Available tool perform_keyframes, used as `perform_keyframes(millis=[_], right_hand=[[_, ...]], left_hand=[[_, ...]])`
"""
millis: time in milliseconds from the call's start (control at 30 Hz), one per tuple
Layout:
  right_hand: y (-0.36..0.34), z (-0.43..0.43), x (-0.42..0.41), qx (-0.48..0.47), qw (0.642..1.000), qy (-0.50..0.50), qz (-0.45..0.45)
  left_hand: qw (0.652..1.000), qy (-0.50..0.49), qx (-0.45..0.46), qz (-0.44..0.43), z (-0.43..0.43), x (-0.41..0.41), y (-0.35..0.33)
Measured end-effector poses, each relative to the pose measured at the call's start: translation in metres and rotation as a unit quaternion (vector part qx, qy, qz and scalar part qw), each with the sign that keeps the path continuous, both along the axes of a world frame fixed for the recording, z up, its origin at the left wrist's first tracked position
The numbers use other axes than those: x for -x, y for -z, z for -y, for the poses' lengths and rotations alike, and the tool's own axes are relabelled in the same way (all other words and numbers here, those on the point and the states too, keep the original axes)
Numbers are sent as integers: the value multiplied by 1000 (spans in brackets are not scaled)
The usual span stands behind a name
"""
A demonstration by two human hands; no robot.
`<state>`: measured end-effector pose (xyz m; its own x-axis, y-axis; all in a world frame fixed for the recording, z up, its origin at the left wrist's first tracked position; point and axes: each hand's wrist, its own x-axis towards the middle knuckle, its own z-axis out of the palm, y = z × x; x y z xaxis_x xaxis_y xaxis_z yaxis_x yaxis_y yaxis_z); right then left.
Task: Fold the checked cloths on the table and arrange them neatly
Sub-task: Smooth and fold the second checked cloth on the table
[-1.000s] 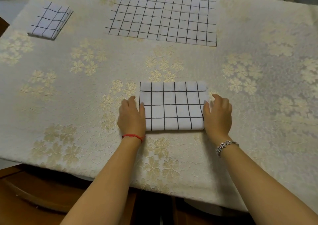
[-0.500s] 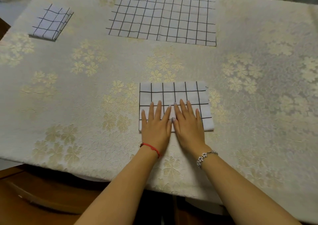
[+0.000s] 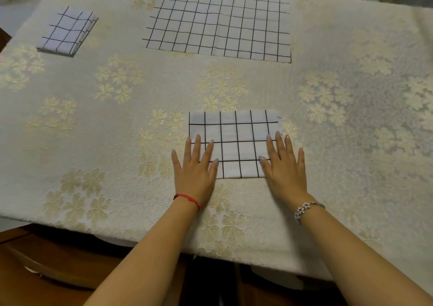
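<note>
A person presses a half-folded checked cloth [image 3: 234,139] flat on a floral tablecloth [image 3: 112,156], near the table's front edge. The left hand [image 3: 194,172] and right hand [image 3: 284,172] lie palm down with fingers straight and spread, one over each end of the rectangle, gripping nothing. Each hand sits partly on the cloth and partly on the tablecloth beside it.

Farther back, an unfolded checked cloth [image 3: 218,22] waits to be folded, and a small folded checked cloth [image 3: 68,31] lies at the far left corner.

The risk appears to lie in the smoothing. Uneven outward pressure could slide the upper layer off the lower one, skewing the edges and grid lines, or could ruck up the tablecloth beneath. A crooked rectangle would probably spoil the next fold and leave this cloth mismatched with the finished one.
</note>
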<state>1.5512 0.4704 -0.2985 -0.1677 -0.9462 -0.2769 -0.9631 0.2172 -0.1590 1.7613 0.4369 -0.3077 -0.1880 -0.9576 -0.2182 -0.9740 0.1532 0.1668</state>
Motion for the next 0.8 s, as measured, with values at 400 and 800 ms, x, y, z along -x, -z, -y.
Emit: perform_keyframes(millis=[400, 800], right_hand=[[-11, 14, -17, 39, 998, -20, 34], [3, 3, 12, 8, 1000, 10, -14]], left_hand=[[997, 15, 52, -50, 44, -2, -18], [999, 0, 38, -28, 63, -12, -5]])
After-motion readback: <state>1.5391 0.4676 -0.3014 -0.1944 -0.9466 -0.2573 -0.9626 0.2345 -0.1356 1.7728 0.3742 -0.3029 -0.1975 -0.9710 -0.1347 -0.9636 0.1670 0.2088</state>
